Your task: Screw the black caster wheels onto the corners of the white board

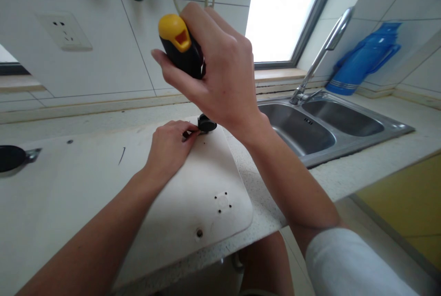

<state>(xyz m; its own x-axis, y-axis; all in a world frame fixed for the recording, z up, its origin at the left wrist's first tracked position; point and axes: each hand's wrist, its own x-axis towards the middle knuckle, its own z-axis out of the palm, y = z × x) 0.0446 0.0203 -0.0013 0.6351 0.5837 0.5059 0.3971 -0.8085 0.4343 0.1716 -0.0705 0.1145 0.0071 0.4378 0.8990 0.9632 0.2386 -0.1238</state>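
- At far left, a black piece with a metal end [14, 158] rests on the white board [86, 186]; whether it is fastened cannot be told
- The left hand's [170, 144] grip pinches the base of the black caster [207, 123], upright near the board's far corner, apparently unfinished
- The right hand's [223, 66] grip wraps the yellow-and-black tool handle [174, 34]; its tip is hidden
- Four bare holes [223, 202] at the near corner carry nothing

White board [175, 209] flat on pale speckled countertop [361, 163]
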